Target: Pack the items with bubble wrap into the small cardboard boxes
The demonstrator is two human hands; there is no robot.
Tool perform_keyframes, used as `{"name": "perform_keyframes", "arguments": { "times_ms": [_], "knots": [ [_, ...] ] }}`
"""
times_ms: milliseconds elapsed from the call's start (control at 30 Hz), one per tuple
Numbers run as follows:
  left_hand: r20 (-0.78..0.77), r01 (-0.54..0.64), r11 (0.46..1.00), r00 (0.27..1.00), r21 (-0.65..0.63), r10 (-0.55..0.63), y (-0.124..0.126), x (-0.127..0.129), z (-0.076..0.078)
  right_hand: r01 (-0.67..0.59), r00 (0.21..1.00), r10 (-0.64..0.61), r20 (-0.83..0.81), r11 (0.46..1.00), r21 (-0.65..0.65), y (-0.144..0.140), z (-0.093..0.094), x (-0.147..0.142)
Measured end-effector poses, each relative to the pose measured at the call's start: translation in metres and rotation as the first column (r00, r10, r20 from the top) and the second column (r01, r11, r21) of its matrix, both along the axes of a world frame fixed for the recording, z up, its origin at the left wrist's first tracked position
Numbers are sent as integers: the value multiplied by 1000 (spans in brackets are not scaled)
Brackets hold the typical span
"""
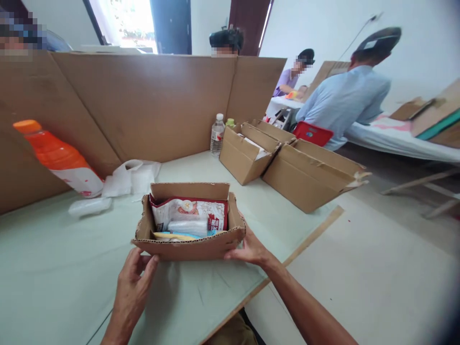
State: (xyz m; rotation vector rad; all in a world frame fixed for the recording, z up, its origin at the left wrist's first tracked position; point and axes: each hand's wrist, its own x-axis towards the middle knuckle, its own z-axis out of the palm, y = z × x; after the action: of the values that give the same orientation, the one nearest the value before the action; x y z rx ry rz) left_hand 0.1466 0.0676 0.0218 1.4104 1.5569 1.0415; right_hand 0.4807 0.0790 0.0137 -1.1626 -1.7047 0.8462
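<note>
An open cardboard box (194, 251) stands in front of me on the table. Inside it lie a red and white printed food packet (196, 208), a roll of clear plastic (189, 226) and a blue and yellow packet (179, 235), partly hidden by the front wall. My right hand (247, 247) grips the box's right end, thumb along the front and fingers behind the side. At the front left corner, my left hand (138, 270) holds the lower edge, its thumb against the front and its other fingers bent under or beside it.
A large orange bottle (64, 158) leans at the left near white tissue rolls (131, 177) and a clear plastic package (89, 207). Behind stand a cardboard screen (154, 105), a water bottle (217, 135) and open cartons (302, 177). The table edge (312, 235) is at the right; people sit beyond.
</note>
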Motion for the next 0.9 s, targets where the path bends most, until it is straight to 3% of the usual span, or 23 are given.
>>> {"name": "perform_keyframes", "arguments": {
  "times_ms": [100, 200, 367, 500, 567, 633, 767, 900],
  "knots": [
    [107, 43, 999, 993, -20, -40, 12, 29, -2, 123, 992, -123, -17, 992, 25, -9, -3, 13],
    [214, 186, 982, 958, 35, -190, 19, 73, -8, 347, 937, -346, -36, 937, 26, -32, -5, 49],
    [150, 486, 869, 856, 89, -495, 7, 131, -22, 721, 693, -716, -90, 691, 53, -64, -11, 128],
    [116, 543, 839, 832, 37, -543, -2, 134, -37, 863, 506, -843, -182, 490, 128, -62, -14, 168],
    [105, 545, 838, 832, 36, -545, -4, 127, -42, 887, 457, -871, -178, 431, 168, -52, -13, 174],
    [87, 541, 840, 836, 43, -542, -5, 122, -44, 889, 448, -881, -150, 420, 185, -40, -11, 173],
    [50, 530, 845, 844, 68, -534, -9, 117, -40, 870, 475, -873, -108, 448, 205, -22, -6, 165],
    [46, 552, 830, 830, 78, -556, -15, 114, -35, 889, 454, -887, -82, 444, 116, -32, -14, 156]
  ]
}}
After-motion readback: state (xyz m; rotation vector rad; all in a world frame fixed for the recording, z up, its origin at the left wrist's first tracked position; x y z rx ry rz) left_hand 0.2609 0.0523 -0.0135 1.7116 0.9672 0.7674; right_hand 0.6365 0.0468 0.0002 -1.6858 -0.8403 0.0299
